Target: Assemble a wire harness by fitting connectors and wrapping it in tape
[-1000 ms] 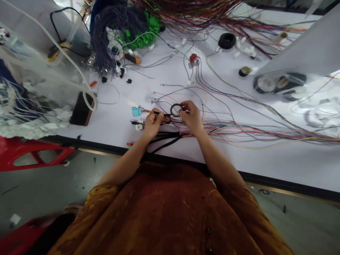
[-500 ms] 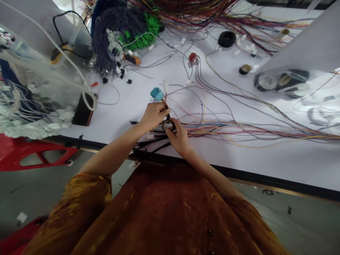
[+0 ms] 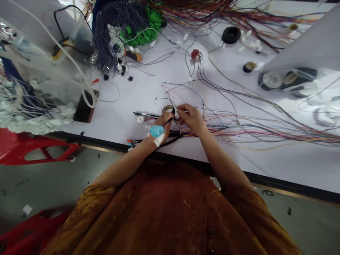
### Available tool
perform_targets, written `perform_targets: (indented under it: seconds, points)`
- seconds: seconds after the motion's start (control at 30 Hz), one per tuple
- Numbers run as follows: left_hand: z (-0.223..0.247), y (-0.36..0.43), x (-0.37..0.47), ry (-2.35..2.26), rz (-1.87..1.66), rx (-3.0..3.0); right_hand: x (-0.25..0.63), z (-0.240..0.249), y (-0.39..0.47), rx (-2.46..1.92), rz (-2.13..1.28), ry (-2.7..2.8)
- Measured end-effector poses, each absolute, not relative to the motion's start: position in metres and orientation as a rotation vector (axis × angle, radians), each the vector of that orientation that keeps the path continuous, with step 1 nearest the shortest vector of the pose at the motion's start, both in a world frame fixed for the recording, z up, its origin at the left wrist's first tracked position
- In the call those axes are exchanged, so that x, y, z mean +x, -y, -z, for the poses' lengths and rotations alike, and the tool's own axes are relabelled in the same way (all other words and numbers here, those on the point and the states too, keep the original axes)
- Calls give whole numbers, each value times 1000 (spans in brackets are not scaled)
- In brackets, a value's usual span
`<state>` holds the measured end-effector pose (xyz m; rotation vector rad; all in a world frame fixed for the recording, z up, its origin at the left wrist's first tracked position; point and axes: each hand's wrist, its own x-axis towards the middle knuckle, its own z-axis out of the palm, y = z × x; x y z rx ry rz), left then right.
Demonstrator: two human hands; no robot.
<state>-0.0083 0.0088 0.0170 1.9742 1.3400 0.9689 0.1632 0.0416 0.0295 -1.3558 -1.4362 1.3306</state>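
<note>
My left hand (image 3: 164, 123) is closed round a wire bundle, its fingers wrapped below the taped part. A light-blue connector (image 3: 156, 131) and a white connector (image 3: 158, 140) lie against the back of that hand and wrist. Just beyond its fingers is a black tape roll (image 3: 168, 109); whether tape still joins it to the bundle is hidden. Close by on the right, my right hand (image 3: 192, 118) has bent, pinched fingers at the thin wires. What sits between those fingertips cannot be made out. Loose coloured wires (image 3: 220, 129) run off to the right.
Black-sleeved leads with a white plug (image 3: 140, 119) lie left of the hands, near the table edge. Farther back are a red connector (image 3: 195, 54), tape rolls (image 3: 231, 35), an orange-handled tool (image 3: 133, 55) and green connectors (image 3: 145, 35). A dark phone-like slab (image 3: 86, 107) lies left.
My right hand has let go of the tape roll and moved right. My left hand has come down and closed round the bundle; the blue connector has swung down over it.
</note>
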Motion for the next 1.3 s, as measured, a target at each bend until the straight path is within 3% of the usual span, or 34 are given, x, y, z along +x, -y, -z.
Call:
perform_targets:
  seconds: [0.2,0.37,0.53,0.77,1.3]
  points:
    - [2,6,-2,-1287,-1015,2072,138,-22,-95,-1420,-1143,1916]
    - [6,-5,-3,-1549,-1299,1649,151,-18,-89,-1468,-997,1867]
    - [6,-25,-7,-1440,-1084,1268,166,-11,-63,-1327,-867,2064]
    - [13,-37,-5,-1400,-1080,1326,170,-26,-43,-1375,-624,2450]
    - [11,-29,2,-1364,-1045,1358,151,-38,-28,-1399,-332,2665]
